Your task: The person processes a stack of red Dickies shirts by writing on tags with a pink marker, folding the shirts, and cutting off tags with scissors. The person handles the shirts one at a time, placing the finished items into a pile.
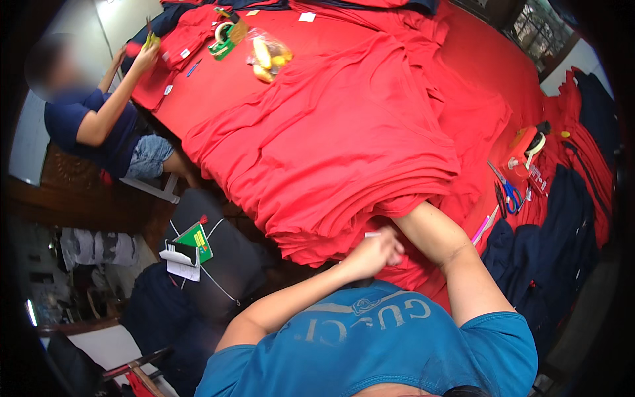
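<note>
A thick pile of red shirts (pixel 344 139) lies spread before me, its layered edges hanging toward my body. My left hand (pixel 376 254) is at the near edge of the pile, fingers curled together and slightly blurred; what they hold, if anything, does not show. Just above its knuckles a small white tag (pixel 372 234) shows against the red cloth. My right forearm (pixel 433 231) reaches in under the top red layers. Fabric covers that hand, so its fingers are hidden.
Blue-handled scissors (pixel 508 193) and a red tape dispenser (pixel 524 147) lie to the right, beside dark navy garments (pixel 539 251). Farther off are a green tape dispenser (pixel 225 41) and a bag of yellow food (pixel 266 55). A co-worker (pixel 99 119) sits at left, handling red cloth with yellow-handled scissors (pixel 151 38).
</note>
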### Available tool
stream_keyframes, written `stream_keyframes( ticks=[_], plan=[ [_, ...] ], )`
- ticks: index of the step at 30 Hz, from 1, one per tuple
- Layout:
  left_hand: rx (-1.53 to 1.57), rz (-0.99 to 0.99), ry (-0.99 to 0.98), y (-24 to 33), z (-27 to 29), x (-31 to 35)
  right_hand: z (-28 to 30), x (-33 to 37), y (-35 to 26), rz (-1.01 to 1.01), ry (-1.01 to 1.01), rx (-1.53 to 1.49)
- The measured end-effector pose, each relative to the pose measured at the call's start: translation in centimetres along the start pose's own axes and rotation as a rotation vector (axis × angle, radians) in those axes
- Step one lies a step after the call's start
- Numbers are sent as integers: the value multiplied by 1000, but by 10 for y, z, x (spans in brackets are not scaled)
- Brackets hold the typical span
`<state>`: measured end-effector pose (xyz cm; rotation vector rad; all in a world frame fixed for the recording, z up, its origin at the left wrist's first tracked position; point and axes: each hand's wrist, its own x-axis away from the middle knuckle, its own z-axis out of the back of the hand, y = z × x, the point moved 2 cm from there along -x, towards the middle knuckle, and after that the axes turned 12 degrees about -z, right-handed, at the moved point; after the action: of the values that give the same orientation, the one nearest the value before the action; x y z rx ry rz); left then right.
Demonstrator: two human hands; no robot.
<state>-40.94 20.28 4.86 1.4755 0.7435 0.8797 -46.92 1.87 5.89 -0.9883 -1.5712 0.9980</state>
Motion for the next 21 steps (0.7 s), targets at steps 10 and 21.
stream_keyframes(
  ticks=[10,21],
  plan=[
    [699,-375,960,73,125,-46,55,57,-54,91,34,372],
    [633,-617,1009,133,199,-16,111,171,-152,260,227,698]
  ],
)
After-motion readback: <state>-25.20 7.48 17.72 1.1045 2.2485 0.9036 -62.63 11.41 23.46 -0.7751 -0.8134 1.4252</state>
